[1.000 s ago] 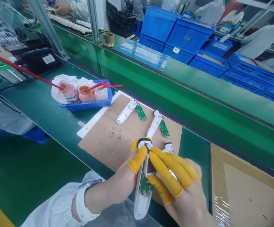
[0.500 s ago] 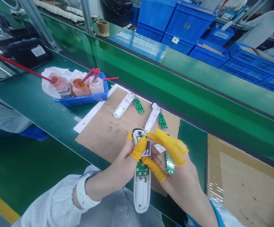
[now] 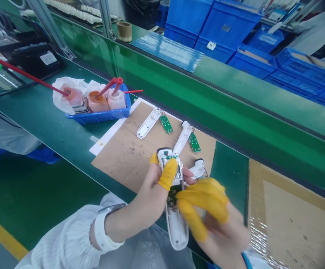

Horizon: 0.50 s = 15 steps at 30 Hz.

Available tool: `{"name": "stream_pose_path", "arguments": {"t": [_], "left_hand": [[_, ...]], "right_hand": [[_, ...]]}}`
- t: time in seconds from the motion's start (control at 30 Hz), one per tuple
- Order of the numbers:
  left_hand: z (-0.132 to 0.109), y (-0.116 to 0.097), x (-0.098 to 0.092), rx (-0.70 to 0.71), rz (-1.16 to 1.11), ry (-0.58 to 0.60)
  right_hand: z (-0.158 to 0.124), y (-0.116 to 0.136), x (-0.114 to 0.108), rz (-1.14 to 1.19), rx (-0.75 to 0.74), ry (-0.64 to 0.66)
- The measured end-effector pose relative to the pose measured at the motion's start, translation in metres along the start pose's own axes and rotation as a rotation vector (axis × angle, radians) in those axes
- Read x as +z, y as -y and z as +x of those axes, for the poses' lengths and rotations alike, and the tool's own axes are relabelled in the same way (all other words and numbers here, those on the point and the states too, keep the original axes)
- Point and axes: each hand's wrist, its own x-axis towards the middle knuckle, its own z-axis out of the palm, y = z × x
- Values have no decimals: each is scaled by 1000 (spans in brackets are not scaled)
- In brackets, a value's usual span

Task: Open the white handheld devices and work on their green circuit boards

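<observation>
A white handheld device housing [image 3: 178, 233], open-faced and long, is gripped near its dark-rimmed head by my left hand [image 3: 158, 190]. The left thumb, in a yellow finger cot, presses across the front beside a small display [image 3: 178, 172]. Inside the housing, below the display, sits a green circuit board [image 3: 171, 196]. My right hand [image 3: 207, 209], also wearing yellow finger cots, has thumb and fingertips drawn together at the board's right edge. Those fingers are slightly blurred, and whatever lies between them is hidden. Beyond the right hand is another white housing [image 3: 198, 169], partly covered.
On a cardboard sheet [image 3: 117, 157] lie a white housing half [image 3: 149, 122] and another housing [image 3: 182, 138], each wired to a green board. A blue tray [image 3: 98, 116] of bottles stands left. Cardboard [image 3: 299, 224] lies right. Blue crates [image 3: 226, 26] are stacked behind the green ledge.
My right hand has come down from beside the display to the circuit board, its spread fingers drawing together. The housing tilts slightly, its lower end swinging right. More of the housing behind shows.
</observation>
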Motion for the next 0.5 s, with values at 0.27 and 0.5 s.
{"name": "stream_pose_path", "arguments": {"t": [0.27, 0.5], "left_hand": [[-1, 0, 0, 159, 93, 144], [4, 18, 1, 294, 262, -58]], "right_hand": [[-3, -1, 10, 488, 653, 354], [-16, 3, 39, 559, 631, 186]]}}
